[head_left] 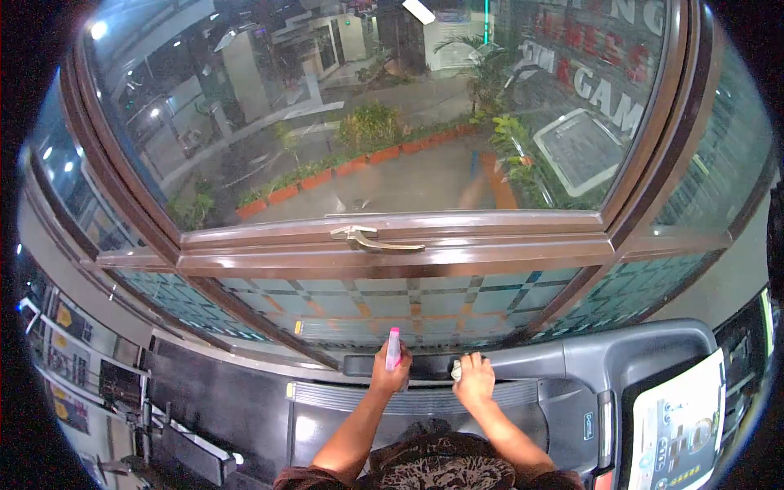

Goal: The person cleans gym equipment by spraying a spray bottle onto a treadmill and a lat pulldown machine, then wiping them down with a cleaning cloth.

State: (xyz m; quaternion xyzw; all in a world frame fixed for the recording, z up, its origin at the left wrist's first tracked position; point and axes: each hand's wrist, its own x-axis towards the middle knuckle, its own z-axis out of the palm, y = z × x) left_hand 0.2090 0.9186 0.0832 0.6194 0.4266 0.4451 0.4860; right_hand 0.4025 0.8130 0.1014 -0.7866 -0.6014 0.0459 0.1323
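Note:
My left hand (390,377) is wrapped round a pink and white bottle (394,349), which stands upright in front of the treadmill's handrail. To its right, my right hand (474,380) is closed on a small pale cloth (456,371), bunched at its left side, against the dark grey handrail (523,361). The two hands are apart. Beyond them rises a patterned frosted glass panel (384,306), below a large window with a brown frame (490,260).
A metal window handle (384,243) juts from the frame. The treadmill's console (678,429) is at the lower right, and its ribbed side rail (351,398) runs beneath my hands. Gym equipment (192,449) stands at the lower left. Plants (371,126) show outside.

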